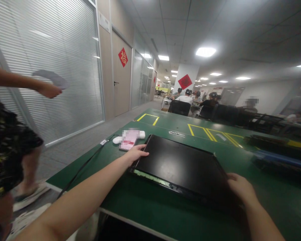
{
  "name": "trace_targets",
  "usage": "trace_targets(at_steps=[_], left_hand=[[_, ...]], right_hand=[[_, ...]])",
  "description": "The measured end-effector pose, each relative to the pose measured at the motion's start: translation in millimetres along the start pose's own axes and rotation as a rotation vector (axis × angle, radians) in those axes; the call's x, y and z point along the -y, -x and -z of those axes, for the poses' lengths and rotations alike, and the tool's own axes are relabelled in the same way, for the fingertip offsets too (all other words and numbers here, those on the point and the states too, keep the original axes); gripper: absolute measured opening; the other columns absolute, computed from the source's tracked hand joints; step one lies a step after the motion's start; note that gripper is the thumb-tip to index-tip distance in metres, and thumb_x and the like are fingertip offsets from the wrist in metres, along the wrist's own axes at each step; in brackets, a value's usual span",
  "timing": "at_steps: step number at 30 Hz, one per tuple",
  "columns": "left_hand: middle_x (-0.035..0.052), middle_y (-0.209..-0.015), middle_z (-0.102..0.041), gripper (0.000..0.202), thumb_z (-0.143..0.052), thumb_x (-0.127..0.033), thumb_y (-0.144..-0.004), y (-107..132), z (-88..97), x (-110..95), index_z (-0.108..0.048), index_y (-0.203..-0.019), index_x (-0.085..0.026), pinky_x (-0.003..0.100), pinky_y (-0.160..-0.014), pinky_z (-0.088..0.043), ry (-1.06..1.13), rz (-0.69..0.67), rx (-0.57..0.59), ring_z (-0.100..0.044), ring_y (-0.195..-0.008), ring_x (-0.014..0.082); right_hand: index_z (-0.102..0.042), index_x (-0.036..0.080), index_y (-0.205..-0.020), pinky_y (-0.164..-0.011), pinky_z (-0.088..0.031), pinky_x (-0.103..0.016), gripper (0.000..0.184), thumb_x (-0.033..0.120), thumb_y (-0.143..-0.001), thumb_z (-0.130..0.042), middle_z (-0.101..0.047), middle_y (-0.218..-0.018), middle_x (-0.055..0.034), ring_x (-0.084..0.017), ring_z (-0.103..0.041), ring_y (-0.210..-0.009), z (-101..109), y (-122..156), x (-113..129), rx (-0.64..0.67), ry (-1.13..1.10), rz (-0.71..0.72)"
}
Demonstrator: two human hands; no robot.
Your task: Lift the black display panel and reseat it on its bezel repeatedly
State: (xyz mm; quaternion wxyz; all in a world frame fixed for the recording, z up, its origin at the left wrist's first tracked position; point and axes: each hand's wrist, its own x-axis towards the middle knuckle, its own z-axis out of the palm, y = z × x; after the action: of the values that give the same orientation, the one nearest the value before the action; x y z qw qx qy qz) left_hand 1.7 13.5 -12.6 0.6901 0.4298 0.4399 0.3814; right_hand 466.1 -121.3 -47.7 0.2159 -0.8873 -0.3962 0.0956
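A flat black monitor screen lies face up, tilted slightly, over the green table; a pale green strip runs along part of its near edge. My left hand grips the screen's left edge, thumb on top and the other fingers mostly out of sight beneath. At the opposite side, my right hand is closed on the right edge, its fingers partly hidden behind the frame. Whether the screen touches the tabletop underneath I cannot tell.
Left of the screen lie a phone and white earpiece-like items, with a black cable crossing the green table. Dark and blue items blur at right. A person walks by at left holding something grey. Several people sit beyond.
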Motion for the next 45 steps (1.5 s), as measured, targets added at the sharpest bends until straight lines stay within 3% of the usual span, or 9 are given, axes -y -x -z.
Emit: trace_targets(at_steps=[7, 13, 22, 30, 45], left_hand=[[0.0094, -0.095, -0.076, 0.075, -0.081, -0.008, -0.058, 4, -0.6, -3, -0.059, -0.129, -0.016, 0.033, -0.065, -0.058, 0.074, -0.091, 0.050, -0.072, -0.072, 0.0230], [0.0102, -0.106, -0.074, 0.080, -0.085, -0.013, -0.058, 10, -3.9, -8, -0.056, -0.133, -0.020, 0.032, -0.071, -0.057, 0.102, -0.106, 0.086, -0.073, -0.080, 0.0233], [0.0095, -0.103, -0.075, 0.088, -0.088, -0.017, -0.054, 13, -4.9, -8, -0.054, -0.135, -0.019, 0.033, -0.074, -0.056, 0.099, -0.128, 0.123, -0.072, -0.082, 0.0237], [0.0083, -0.105, -0.075, 0.074, -0.087, -0.018, -0.055, 15, -6.6, -11, -0.062, -0.125, -0.021, 0.034, -0.078, -0.056, 0.083, -0.153, 0.121, -0.072, -0.083, 0.0234], [0.0090, -0.109, -0.074, 0.074, -0.086, -0.017, -0.056, 13, -6.0, -8, -0.061, -0.125, -0.020, 0.035, -0.081, -0.055, 0.080, -0.175, 0.143, -0.071, -0.094, 0.0261]], right_hand=[[-0.071, 0.020, -0.106, -0.078, -0.049, -0.035, 0.042, 0.023, -0.069, -0.052, -0.072, -0.106, -0.0078, -0.028, -0.064, -0.099, -2, 3, 5, 0.014, -0.004, 0.006], [-0.075, 0.023, -0.098, -0.073, -0.051, -0.035, 0.036, 0.030, -0.065, -0.059, -0.073, -0.098, -0.0091, -0.028, -0.067, -0.090, -4, 4, 3, -0.036, -0.037, 0.026], [-0.076, 0.023, -0.095, -0.076, -0.051, -0.035, 0.036, 0.030, -0.063, -0.061, -0.073, -0.096, -0.0106, -0.028, -0.067, -0.090, -7, 2, 0, -0.061, -0.059, 0.052], [-0.075, 0.022, -0.098, -0.075, -0.052, -0.035, 0.038, 0.031, -0.063, -0.062, -0.072, -0.098, -0.0109, -0.028, -0.067, -0.092, -6, 1, 1, -0.028, -0.061, 0.032], [-0.074, 0.020, -0.102, -0.074, -0.051, -0.033, 0.041, 0.033, -0.066, -0.062, -0.072, -0.100, -0.0119, -0.027, -0.067, -0.091, -3, 5, 5, -0.033, -0.040, 0.023]])
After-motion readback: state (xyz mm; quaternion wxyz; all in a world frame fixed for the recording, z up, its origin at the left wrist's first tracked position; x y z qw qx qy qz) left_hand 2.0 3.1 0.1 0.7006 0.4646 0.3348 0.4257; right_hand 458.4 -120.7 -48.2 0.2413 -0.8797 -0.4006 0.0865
